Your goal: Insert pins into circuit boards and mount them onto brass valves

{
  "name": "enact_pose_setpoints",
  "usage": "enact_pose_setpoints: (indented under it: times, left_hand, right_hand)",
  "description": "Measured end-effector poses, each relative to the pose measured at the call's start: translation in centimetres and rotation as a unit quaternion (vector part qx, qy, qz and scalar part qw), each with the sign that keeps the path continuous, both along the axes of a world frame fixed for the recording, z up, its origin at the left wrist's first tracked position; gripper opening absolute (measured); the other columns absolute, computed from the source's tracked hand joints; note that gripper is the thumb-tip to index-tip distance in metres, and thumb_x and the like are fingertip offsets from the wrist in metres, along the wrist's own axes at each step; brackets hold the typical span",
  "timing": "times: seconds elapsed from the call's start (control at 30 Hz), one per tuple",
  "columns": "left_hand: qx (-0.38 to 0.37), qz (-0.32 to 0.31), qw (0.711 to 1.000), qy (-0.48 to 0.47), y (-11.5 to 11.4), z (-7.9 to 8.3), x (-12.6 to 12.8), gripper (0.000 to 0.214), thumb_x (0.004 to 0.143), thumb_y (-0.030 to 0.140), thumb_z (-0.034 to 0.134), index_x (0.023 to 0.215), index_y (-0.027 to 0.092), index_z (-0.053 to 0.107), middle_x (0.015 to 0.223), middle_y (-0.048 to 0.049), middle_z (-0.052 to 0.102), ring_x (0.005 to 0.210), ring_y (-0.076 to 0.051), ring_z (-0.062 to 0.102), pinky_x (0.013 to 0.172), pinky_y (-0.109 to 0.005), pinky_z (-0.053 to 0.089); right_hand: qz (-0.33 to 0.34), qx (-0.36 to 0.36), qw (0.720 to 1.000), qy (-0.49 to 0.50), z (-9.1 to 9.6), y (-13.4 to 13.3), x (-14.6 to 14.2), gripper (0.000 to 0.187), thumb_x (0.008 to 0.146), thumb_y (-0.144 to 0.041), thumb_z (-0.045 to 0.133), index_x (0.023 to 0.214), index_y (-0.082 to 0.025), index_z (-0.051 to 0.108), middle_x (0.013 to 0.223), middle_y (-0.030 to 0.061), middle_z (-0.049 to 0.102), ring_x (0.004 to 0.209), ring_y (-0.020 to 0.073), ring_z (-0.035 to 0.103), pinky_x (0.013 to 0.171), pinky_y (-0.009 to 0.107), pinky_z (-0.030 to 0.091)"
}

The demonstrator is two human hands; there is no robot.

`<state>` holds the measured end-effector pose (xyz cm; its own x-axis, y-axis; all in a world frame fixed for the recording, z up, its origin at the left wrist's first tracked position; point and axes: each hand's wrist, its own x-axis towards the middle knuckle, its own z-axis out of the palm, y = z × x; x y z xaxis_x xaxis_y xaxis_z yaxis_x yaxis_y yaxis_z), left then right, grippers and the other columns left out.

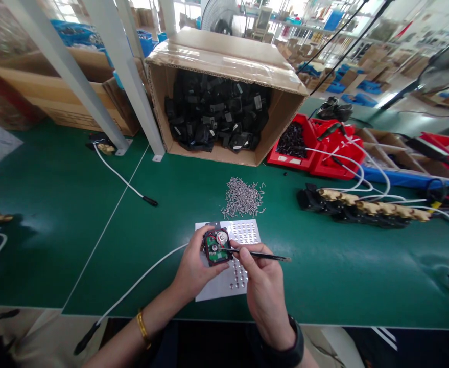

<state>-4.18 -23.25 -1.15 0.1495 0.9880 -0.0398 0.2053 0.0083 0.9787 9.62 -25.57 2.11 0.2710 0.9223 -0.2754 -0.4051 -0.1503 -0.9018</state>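
Observation:
My left hand (194, 266) is closed around a small black square housing that has an open face, with a green circuit board (213, 254) and a round silver part (221, 237) inside. A white cable (147, 273) runs from behind that hand to a black plug over the table's front edge. Between the fingers of my right hand (264, 276) are slim dark tweezers (264, 254), their tip at the board. Below both hands lies a white sheet (212, 292) with rows of small shiny round pieces (243, 232). Just beyond it is a pile of small metal screws (243, 197).
A cardboard box (224, 158) full of black housings stands at the back. Red bins (293, 159) with small black parts are to its right. In front of them lies a row of brass-fitted units (365, 207) with white cables. Metal posts (130, 87) rise at left.

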Motion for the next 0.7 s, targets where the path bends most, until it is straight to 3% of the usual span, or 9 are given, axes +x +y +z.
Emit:
enact_pose_setpoints:
  times: [0.5,0.7]
  left_hand:
    - [0.021,0.0,1.0,0.003,-0.09,-0.37,-0.07,0.07,0.064,0.026,0.078,0.122,0.022,0.038,0.125,-0.0089,0.047,0.116,-0.027,0.047,0.102,-0.045,0.036]
    - [0.028,-0.004,1.0,0.006,-0.05,-0.52,-0.14,0.07,0.066,0.032,0.077,0.122,0.022,0.037,0.124,-0.0089,0.047,0.116,-0.027,0.047,0.102,-0.044,0.036]
  right_hand:
    - [0.011,0.001,1.0,-0.02,-0.25,0.09,0.23,0.02,0.071,-0.032,0.073,0.078,-0.017,0.062,0.093,0.0083,0.069,0.085,0.0209,0.063,0.078,0.033,0.049]
    - [0.011,0.002,0.998,-0.056,-0.1,0.18,0.17,0.018,0.07,-0.034,0.072,0.077,-0.02,0.063,0.09,0.0063,0.069,0.086,0.024,0.064,0.079,0.039,0.052]
